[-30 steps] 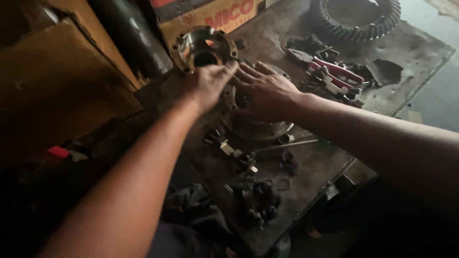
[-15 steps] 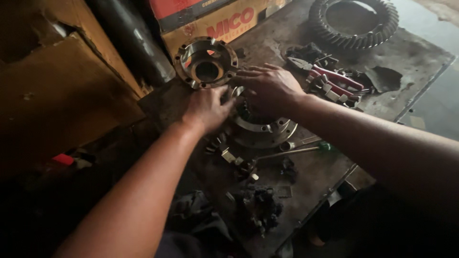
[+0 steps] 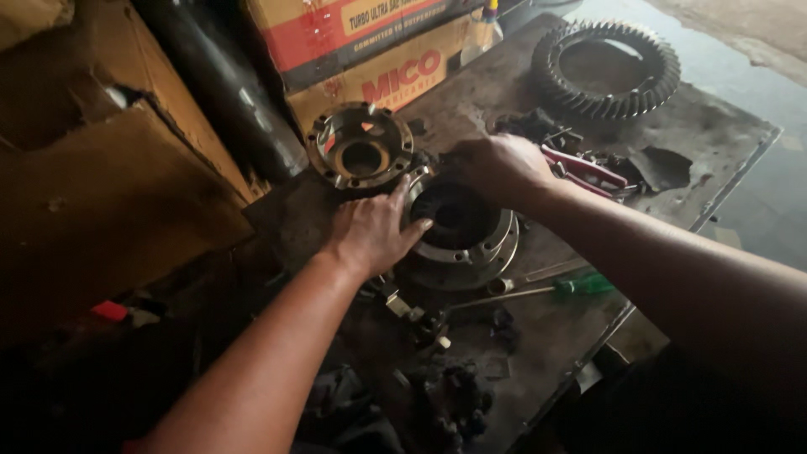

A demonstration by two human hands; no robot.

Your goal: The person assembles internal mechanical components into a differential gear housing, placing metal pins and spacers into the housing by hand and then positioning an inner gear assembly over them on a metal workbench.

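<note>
Head camera looks down along two bare forearms onto a grimy metal workbench (image 3: 723, 134). Nearest the viewer, at the bench's front edge, lies a dark clutter of small bolts and fittings (image 3: 445, 395), too dim to tell apart. Just beyond it a green-handled screwdriver (image 3: 538, 290) lies flat, its handle pointing right. Past that sits the round flanged gear housing (image 3: 471, 235), a dark bowl inside a bright metal ring with bolt holes, resting on the bench in the middle of the view. The left hand (image 3: 370, 231) lies spread on the housing's left rim, fingers loose and flat, the fingertips touching the ring rather than gripping it. The right hand (image 3: 500, 168) is curled over the housing's far rim, knuckles up; whether the fingers pinch anything underneath cannot be told. Just behind the left hand stands a second flanged housing (image 3: 360, 147), open side up, close beside the first. To the right, red-handled pliers (image 3: 588, 168) lie among dark parts. Farther back a large toothed ring gear (image 3: 605, 67) lies flat, and cardboard boxes (image 3: 370, 50) stand against the bench's far left side.
</note>
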